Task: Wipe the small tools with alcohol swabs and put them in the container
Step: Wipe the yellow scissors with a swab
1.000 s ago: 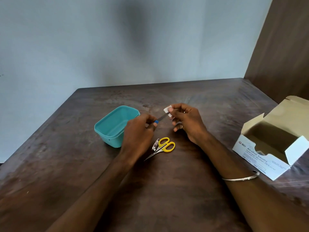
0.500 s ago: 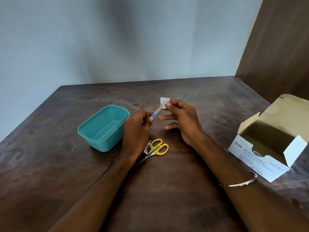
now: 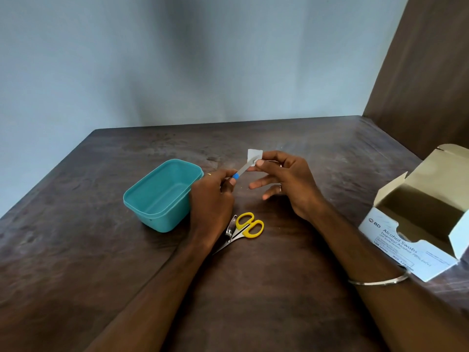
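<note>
On dark scuffed wooden table [image 3: 279, 301], teal container [image 3: 162, 196] before blue-grey wall [image 3: 177, 59].

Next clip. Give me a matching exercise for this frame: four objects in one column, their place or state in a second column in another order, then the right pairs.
Objects:
1. nail file
2. alcohol swab
3. yellow-handled scissors
4. teal container

Place or state:
A. lying on the table between the forearms
B. pinched by the right hand
C. nothing seen inside, near the left hand
D. held at its blue end by the left hand

Pairs: 1-D, 2-B, 3-A, 4-C
</note>
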